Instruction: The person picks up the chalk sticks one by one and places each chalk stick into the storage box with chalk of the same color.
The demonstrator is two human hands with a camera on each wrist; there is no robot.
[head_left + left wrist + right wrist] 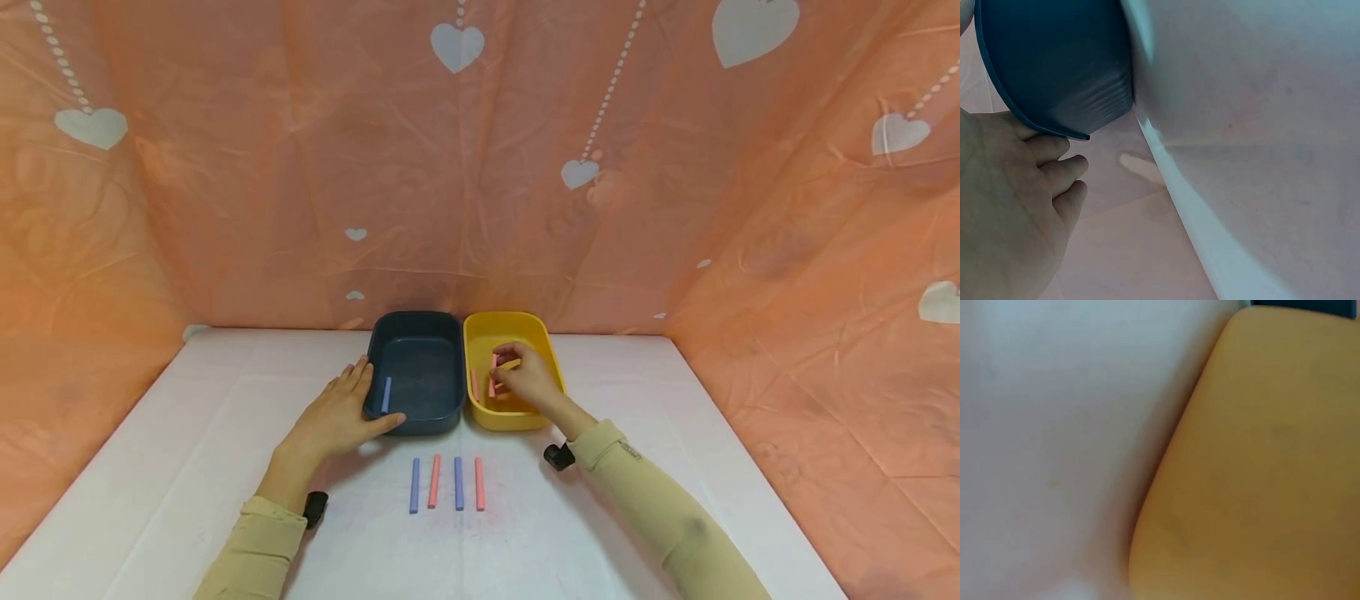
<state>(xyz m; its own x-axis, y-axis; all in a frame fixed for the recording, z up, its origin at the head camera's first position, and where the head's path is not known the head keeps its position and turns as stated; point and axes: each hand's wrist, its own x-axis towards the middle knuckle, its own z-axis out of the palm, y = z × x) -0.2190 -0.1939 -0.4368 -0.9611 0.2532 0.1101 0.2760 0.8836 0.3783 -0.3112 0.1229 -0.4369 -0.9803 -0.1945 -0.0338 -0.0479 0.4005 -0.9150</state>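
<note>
My right hand (528,377) pinches a pink chalk stick (492,375) upright inside the yellow bin (557,375). Another pink chalk stick (475,385) leans at that bin's left wall. My left hand (341,414) rests spread on the near left corner of the dark blue bin (423,427), thumb at the front rim and fingers along the left side. In the left wrist view, the fingers (1060,175) lie against the bin's rim. A blue chalk stick (386,395) is inside the dark bin. Only the yellow bin's outer wall (1260,456) fills the right wrist view; the hand is hidden there.
In front of the bins, blue (415,485) and pink (434,481) chalk sticks alternate in a row with another blue (459,483) and another pink one (480,483). White cloth (637,517) with faint pink smudges covers the table. An orange heart-patterned curtain (420,183) surrounds it.
</note>
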